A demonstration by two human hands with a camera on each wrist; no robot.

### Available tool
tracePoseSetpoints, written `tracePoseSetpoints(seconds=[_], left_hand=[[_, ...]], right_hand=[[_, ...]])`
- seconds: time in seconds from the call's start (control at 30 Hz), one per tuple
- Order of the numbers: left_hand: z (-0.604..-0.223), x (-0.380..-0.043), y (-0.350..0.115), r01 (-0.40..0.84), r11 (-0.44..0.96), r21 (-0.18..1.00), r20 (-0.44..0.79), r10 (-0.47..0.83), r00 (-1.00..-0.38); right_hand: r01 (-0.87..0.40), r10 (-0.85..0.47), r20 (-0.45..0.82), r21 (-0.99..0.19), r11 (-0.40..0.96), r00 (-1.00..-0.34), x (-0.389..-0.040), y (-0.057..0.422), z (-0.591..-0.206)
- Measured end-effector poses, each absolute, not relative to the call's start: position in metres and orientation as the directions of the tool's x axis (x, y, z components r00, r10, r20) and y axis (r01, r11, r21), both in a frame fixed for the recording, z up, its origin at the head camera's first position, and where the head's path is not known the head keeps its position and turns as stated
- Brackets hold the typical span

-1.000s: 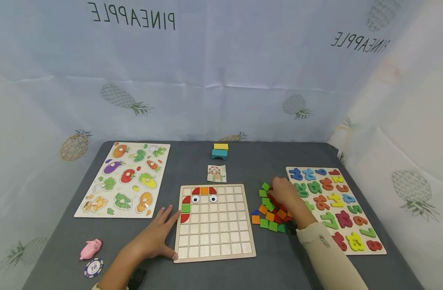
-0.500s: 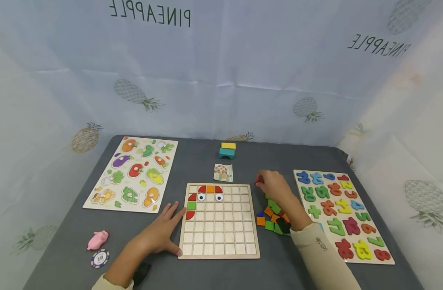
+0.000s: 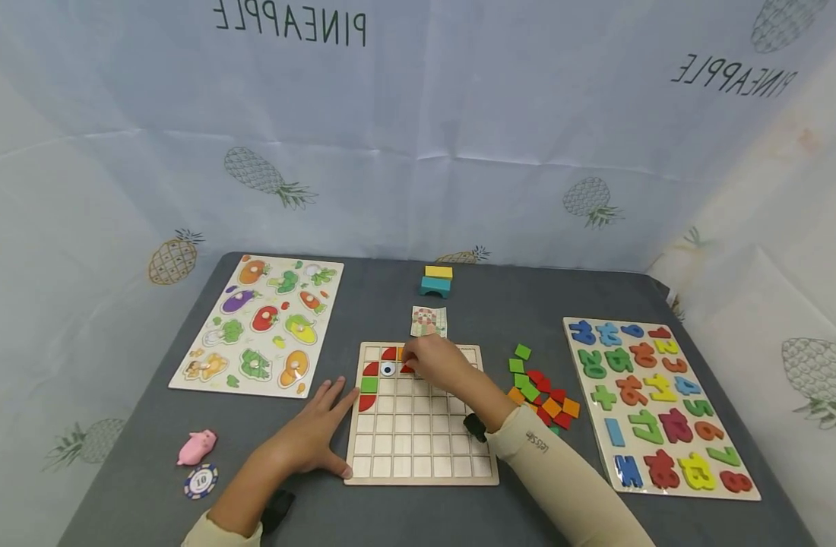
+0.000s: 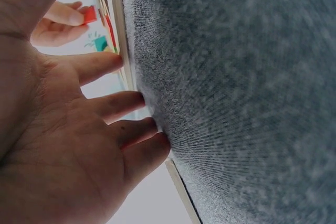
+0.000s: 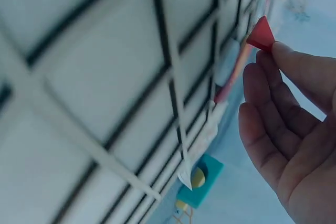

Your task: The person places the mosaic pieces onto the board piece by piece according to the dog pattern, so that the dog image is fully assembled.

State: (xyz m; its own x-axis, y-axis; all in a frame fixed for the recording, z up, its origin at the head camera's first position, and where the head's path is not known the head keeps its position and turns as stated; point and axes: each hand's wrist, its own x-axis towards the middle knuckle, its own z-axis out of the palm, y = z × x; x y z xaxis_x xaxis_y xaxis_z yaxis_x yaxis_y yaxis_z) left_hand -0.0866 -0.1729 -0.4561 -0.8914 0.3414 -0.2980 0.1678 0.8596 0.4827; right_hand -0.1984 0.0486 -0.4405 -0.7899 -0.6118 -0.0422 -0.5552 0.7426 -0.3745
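A wooden grid board (image 3: 421, 443) lies at the middle of the table. Along its upper left sit red rounded tiles (image 3: 367, 403), a green square tile (image 3: 368, 385) and an eye tile (image 3: 387, 369); the second eye is hidden by my right hand. That hand (image 3: 441, 363) is above the board's top rows, pinching a red tile (image 5: 261, 34) with one curved side between thumb and fingertips. My left hand (image 3: 314, 437) lies spread along the board's left side, thumb at the lower left corner and fingertips at the edge.
Several loose coloured tiles (image 3: 541, 389) lie right of the board. Beyond it are a small picture card (image 3: 429, 322) and teal (image 3: 435, 286) and yellow (image 3: 438, 272) blocks. Puzzle boards (image 3: 281, 304) (image 3: 657, 395) flank it. A pink pig (image 3: 196, 447) and a poker chip (image 3: 201, 482) lie left.
My right hand has left the loose tile pile with a red tile and moved left over the board's upper rows. The left hand has stayed at the board's edge; the head view has shifted slightly.
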Motion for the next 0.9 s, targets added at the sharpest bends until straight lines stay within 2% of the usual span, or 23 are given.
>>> tracePoseSetpoints(seconds=[0.33,0.5,0.67,0.77,0.9], left_hand=[[-0.4567,-0.0876,-0.1726,0.188,0.854,0.485,-0.288,0.359,-0.888],[-0.4564,-0.0882,-0.1727,0.183,0.857,0.482,-0.295,0.355,-0.887],[-0.4549,-0.0876,-0.1723,0.178,0.858,0.482,-0.301,0.353,-0.886],[-0.4544,-0.087,-0.1721,0.175,0.857,0.485,-0.301,0.351,-0.887],[-0.4559,-0.0861,-0.1723,0.166,0.858,0.486,-0.303,0.343,-0.889]], right_hand=[[-0.6,-0.632,-0.007,-0.303,0.74,-0.775,-0.1966,0.0442,-0.4456],[-0.646,-0.653,0.021,-0.169,0.744,-0.757,-0.1942,0.0427,-0.4479],[-0.708,-0.699,0.143,-0.021,0.706,-0.701,-0.1908,0.0406,-0.4514],[-0.718,-0.708,0.184,0.016,0.696,-0.682,-0.1895,0.0393,-0.4517],[-0.706,-0.701,0.163,0.036,0.708,-0.694,-0.1897,0.0382,-0.453]])
